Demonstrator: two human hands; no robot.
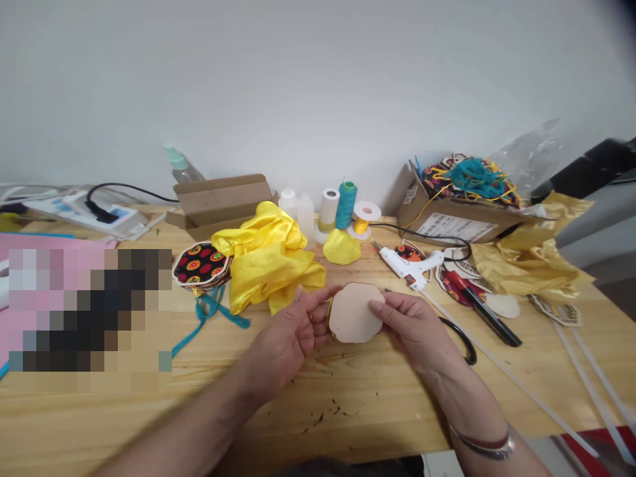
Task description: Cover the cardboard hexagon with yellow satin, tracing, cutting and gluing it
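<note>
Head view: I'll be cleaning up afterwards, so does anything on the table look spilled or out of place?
Dark specks lie scattered on the wooden table near its front edge. A long glue stick runs slantwise past that edge at the right. The yellow cloth lies crumpled in a heap.

The pale peach scalloped card disc (354, 313) is plain. At its ten o'clock lies a bright yellow satin cloth (268, 262). At that cloth's nine o'clock is a round black fabric patch (201, 264) printed with red-and-yellow flowers. At the disc's twelve o'clock stands a teal thread spool (346, 205), and at two o'clock a white plastic glue gun (410, 265).
</note>
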